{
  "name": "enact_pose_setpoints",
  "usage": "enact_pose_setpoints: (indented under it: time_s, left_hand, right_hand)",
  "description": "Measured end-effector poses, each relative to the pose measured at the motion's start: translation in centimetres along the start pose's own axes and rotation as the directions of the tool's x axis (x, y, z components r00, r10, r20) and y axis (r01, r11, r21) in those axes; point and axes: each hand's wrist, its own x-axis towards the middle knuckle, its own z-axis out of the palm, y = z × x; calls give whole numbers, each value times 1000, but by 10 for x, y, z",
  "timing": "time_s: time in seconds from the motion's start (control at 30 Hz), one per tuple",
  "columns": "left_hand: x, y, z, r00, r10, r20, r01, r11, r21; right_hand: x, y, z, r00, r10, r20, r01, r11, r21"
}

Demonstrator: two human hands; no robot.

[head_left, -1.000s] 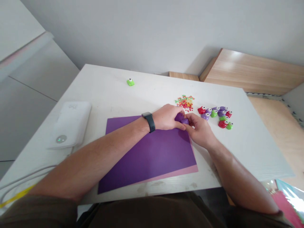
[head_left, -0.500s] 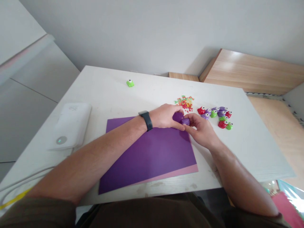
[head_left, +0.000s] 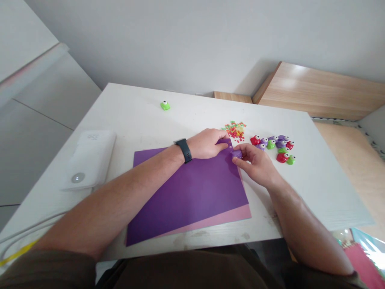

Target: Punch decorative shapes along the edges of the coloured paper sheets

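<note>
A sheet of purple paper (head_left: pixel 192 188) lies over a pink sheet (head_left: pixel 222 218) on the white table. My left hand (head_left: pixel 209 143) grips the purple sheet's far right corner between thumb and fingers. Small punched shapes (head_left: pixel 230 147) show along that corner. On the sheet's right edge sits a purple craft punch (head_left: pixel 236 154), with my right hand (head_left: pixel 251 162) closed around it. Just beyond my hands is a pile of tiny red, green, yellow and orange paper cut-outs (head_left: pixel 235 131). Right of it stand several red, purple and green craft punches (head_left: pixel 281 143).
A lone green punch (head_left: pixel 165 105) stands near the table's back edge. At the left are a white box-shaped device (head_left: pixel 93 160) and a grey cable (head_left: pixel 36 226). Wooden boards (head_left: pixel 319 88) stand behind the table's right side.
My left hand has shifted slightly away from the punch, baring the corner with its punched shapes. The purple sheet has turned a little, showing more pink. My right hand keeps the punch.
</note>
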Motion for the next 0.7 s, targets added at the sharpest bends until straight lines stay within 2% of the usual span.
enact_pose_setpoints:
  time_s: [0.7]
  left_hand:
    - [0,3,-1,999,-10,-41,10,1000,-9]
  right_hand:
    - [-2,-2,0,998,39,45,-35,995,-97]
